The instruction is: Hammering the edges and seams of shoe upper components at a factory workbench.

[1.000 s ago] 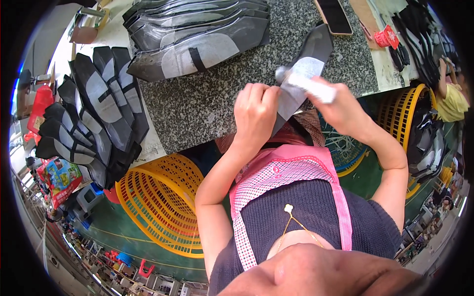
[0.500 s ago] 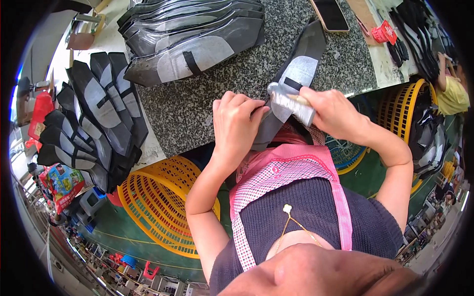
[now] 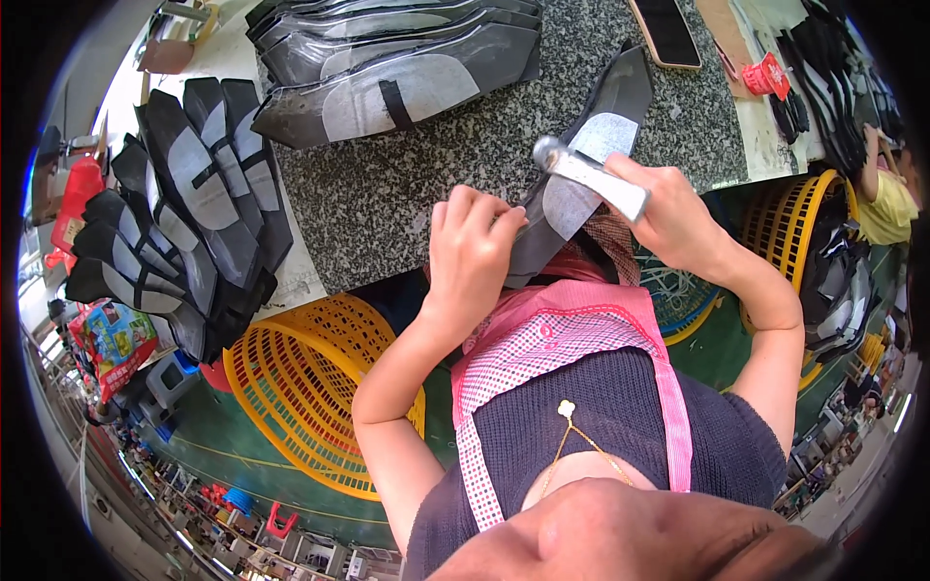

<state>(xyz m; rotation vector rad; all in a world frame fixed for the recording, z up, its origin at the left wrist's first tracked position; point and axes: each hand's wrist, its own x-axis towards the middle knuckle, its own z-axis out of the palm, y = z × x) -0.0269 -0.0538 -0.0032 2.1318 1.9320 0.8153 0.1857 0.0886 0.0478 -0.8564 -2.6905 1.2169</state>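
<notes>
Both arms come up from the near side, elbows bent and spread out. The L hand point(image 3: 473, 254) is raised at the near part of the counter point(image 3: 363, 208), its back toward the viewer, fingers curled and the gap to the thumb narrow. Its fingertips are at the left edge of a dark shoe-like piece point(image 3: 578, 198); I cannot tell if they pinch this edge or only rest there. The R hand point(image 3: 676, 218) is closed around a hammer point(image 3: 599, 179), w/ the forearm coming in from the near right.

The piece is long, its axis running diag. from far right to near left; the narrower tip points far right, and the near end is close to the apron point(image 3: 552, 315). The hammer's metal head lies across the piece's light grey patch, its round face toward far left, approx. crosswise to the piece. Whether the metal touches the patch, I can't tell.

So the piece is btwn. the hands: right of the L hand, left of the R hand, w/ its tip reaching farther than both. Farther left on the counter is a row of similar pieces point(image 3: 397, 92); a phone point(image 3: 666, 31) lies at far right.
</notes>
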